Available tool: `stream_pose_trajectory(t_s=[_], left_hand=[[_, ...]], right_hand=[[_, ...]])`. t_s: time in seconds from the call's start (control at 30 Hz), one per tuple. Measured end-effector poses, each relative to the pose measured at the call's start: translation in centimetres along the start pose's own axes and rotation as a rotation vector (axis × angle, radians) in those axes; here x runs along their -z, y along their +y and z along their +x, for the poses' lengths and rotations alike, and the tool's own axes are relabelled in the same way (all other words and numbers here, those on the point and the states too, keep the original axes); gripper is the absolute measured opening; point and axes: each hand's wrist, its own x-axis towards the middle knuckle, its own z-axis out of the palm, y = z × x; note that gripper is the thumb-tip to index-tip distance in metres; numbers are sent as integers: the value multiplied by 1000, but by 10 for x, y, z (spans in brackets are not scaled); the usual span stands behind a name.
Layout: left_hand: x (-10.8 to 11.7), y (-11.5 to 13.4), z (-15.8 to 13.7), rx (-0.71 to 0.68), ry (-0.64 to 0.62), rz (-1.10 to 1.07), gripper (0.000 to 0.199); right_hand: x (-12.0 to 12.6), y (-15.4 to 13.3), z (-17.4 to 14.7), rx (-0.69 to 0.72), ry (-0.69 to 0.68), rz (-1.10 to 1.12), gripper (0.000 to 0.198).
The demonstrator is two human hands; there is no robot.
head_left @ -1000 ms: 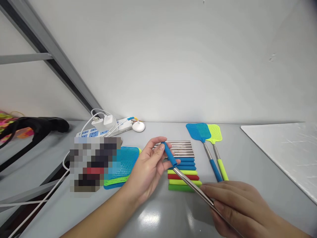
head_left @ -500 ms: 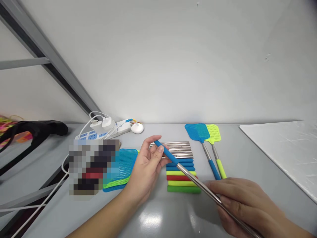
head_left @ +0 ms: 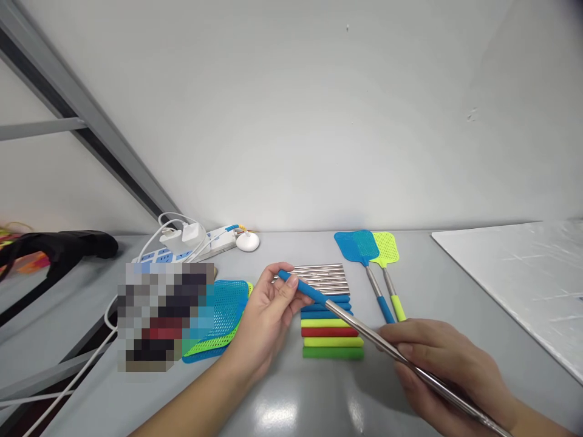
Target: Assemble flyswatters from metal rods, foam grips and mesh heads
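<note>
My left hand (head_left: 266, 318) pinches the blue foam grip of a telescopic metal rod (head_left: 359, 331) between thumb and fingers. My right hand (head_left: 449, 370) grips the steel shaft of the same rod lower down, at the bottom right. The rod slants above a row of spare rods (head_left: 325, 309) with blue, yellow, red and green grips lying on the grey table (head_left: 291, 400). Left of my left hand lies a stack of blue and green mesh swatter heads (head_left: 223, 315).
Two assembled swatters (head_left: 371, 258), blue and yellow-green, lie right of the rod row. A white power strip (head_left: 191, 240) with plugs and cables sits at the back left. A white board (head_left: 523, 279) covers the right side. A black object (head_left: 59, 249) rests at far left.
The rod has lengthened between my hands: my right hand slid down and right along the shaft while my left hand kept the blue grip nearly in place.
</note>
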Motion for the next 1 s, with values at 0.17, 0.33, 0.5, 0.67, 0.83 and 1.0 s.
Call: stream_pose_trajectory(t_s=[0.17, 0.33, 0.5, 0.67, 0.83, 1.0], left_hand=[[5, 1, 0, -15, 12, 159, 22], [13, -1, 0, -67, -28, 330, 22], [11, -3, -4, -61, -99, 402, 19], [4, -5, -17, -87, -352, 754, 31], [-1, -3, -23, -158, -477, 969, 29], [6, -6, -23, -306, -477, 1045, 24]], right_hand=[[-1, 2, -8, -80, -9, 58, 34], [1, -6, -1, -287, 148, 391, 34], [3, 4, 7, -683, 258, 748, 1], [-5, 9, 9, -912, 172, 884, 22], [-10, 11, 9, -975, 101, 900, 30], [-7, 17, 10, -1001, 51, 938, 28]])
